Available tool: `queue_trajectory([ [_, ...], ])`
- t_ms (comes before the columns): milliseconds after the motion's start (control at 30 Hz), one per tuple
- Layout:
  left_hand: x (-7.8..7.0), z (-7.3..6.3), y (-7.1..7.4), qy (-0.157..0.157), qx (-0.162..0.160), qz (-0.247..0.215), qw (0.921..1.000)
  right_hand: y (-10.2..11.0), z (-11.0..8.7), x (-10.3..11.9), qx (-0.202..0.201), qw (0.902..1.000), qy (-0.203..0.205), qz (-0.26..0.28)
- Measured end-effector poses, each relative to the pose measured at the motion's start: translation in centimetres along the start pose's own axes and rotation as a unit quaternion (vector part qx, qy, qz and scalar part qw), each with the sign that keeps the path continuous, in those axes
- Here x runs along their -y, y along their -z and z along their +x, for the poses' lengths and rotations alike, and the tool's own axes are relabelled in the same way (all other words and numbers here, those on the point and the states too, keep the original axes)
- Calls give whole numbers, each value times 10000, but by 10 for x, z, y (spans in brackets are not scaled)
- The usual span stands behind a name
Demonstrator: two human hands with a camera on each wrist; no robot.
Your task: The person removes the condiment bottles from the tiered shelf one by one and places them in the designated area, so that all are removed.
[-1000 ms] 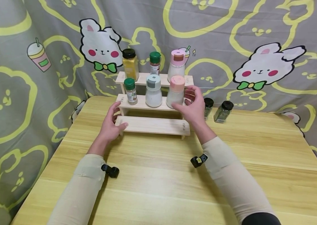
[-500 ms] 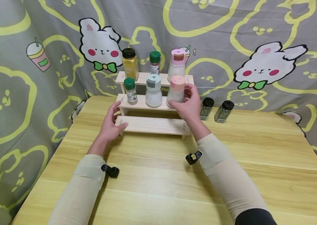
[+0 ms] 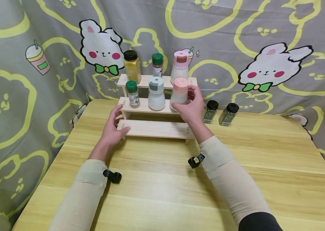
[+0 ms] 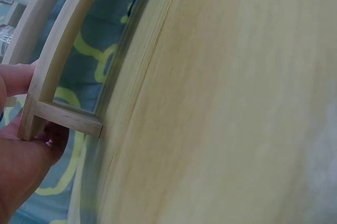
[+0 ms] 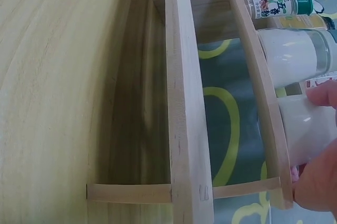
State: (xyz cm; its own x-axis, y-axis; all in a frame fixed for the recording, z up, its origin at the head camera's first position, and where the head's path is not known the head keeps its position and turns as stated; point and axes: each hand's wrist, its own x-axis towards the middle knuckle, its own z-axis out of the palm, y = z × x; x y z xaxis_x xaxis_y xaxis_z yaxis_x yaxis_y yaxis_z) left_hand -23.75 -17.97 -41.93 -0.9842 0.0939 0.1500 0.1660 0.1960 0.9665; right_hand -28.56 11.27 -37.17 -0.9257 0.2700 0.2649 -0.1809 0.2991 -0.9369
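Note:
A three-tier wooden spice rack (image 3: 156, 129) stands at the back of the table. My left hand (image 3: 112, 125) grips its left end, thumb on the lowest shelf and fingers round behind; the left wrist view shows the shelf end (image 4: 39, 92) between thumb and fingers. On the middle shelf, my right hand (image 3: 192, 106) holds a glass shaker with a peach lid (image 3: 180, 86), thumb across its front; its white contents show in the right wrist view. Left of it stand a shaker with a pale blue lid (image 3: 156, 96) and a green-capped spice jar (image 3: 133, 96).
The top shelf bears a black-capped jar of yellow powder (image 3: 132, 69), a green-capped jar (image 3: 157, 64) and a pink-lidded shaker (image 3: 180, 69). Two black-capped herb jars (image 3: 210, 112) (image 3: 228, 115) stand on the table right of the rack. A patterned curtain (image 3: 214, 38) hangs behind.
My right hand has moved a little left, and its thumb and fingers have come closer round the peach-lidded shaker. More of the nearer herb jar shows. The left hand stays put.

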Motion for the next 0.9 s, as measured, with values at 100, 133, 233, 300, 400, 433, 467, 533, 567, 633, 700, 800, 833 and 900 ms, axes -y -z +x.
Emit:
queue_trajectory([
  [100,0,0,0,12,4,16,10000,0,-1,0,-22,10000,22,22],
  [133,0,-1,0,15,5,20,10000,1,-1,0,-28,10000,36,37],
  [233,1,0,0,31,6,35,10000,2,-2,0,-25,9999,66,86],
  [300,3,0,0,21,9,24,10000,3,-3,0,-15,9999,86,123],
  [400,15,3,0,0,3,-15,10000,5,-6,0,4,9998,93,148],
  [433,19,4,1,-4,-4,-15,10000,6,-6,1,9,9999,97,141],
  [467,23,6,1,0,-18,-9,10000,6,-7,1,14,9998,103,140],
  [533,32,8,2,4,-52,10,10000,8,-8,1,16,9998,111,159],
  [567,34,9,2,2,-70,37,10000,9,-9,1,16,9998,122,174],
  [633,36,10,3,-9,-102,67,9999,10,-10,1,14,9996,155,249],
  [700,36,10,3,-20,-127,78,9999,12,-12,2,-8,9994,180,312],
  [800,36,10,3,-44,-139,97,9998,16,-14,4,-38,9990,205,397],
  [833,35,11,3,-47,-146,103,9998,17,-15,4,-48,9989,211,411],
  [900,35,11,3,-65,-137,117,9998,19,-16,5,-72,9990,212,383],
])
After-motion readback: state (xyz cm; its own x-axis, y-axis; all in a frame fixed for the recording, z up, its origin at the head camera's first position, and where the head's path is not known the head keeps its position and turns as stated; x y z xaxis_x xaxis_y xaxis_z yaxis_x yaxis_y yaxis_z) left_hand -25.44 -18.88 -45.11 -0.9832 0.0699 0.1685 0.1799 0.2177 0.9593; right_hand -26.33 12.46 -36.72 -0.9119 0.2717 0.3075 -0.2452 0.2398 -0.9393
